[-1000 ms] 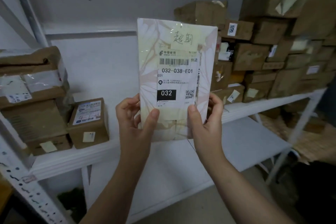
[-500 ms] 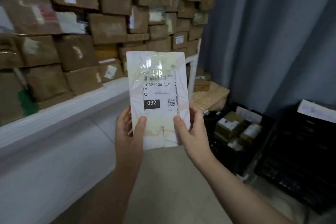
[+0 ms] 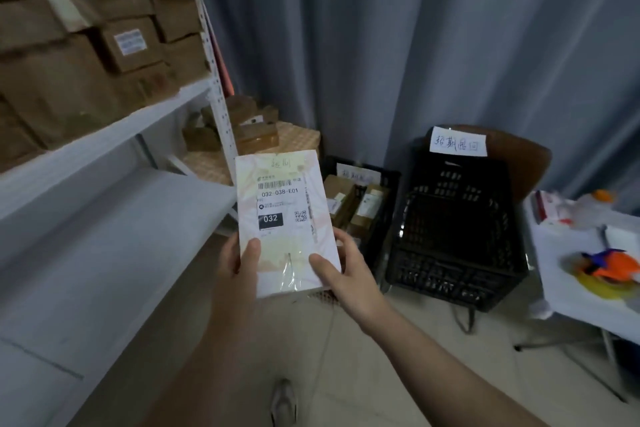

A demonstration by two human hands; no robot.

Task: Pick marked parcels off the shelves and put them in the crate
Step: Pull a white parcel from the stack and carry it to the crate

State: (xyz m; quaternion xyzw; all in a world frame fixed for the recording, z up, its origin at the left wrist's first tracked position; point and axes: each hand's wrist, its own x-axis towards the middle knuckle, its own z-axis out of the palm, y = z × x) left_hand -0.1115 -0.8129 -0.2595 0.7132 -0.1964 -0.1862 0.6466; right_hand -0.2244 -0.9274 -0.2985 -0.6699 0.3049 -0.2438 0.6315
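The shelving unit (image 3: 104,139) runs off the left edge. The brown cardboard boxes (image 3: 69,87) stacked on its upper shelf are blurred and cut off at the top, so I can't count them; one shows a white label. More boxes sit low behind the shelf post, hard to make out.

In the middle, one flat white parcel (image 3: 284,218) is held up in the air past the shelf end, upright with its top leaning slightly left. Its label reads 032-038-E01 and 032, and the handwritten note at the top is too faint to read. Two hands hold it by its lower edge. The left grip (image 3: 239,263) pinches the lower left corner, thumb on the front and fingers hidden behind. The right grip (image 3: 346,270) clasps the lower right corner the same way. Both forearms reach forward from the bottom of the view.

To the right stand two black crates. The left crate (image 3: 389,204), partly hidden by the parcel, holds several small boxes. The right crate (image 3: 457,246) has a paper sign on top and is too dark inside to judge. A table (image 3: 568,260) is cut off at the right edge.
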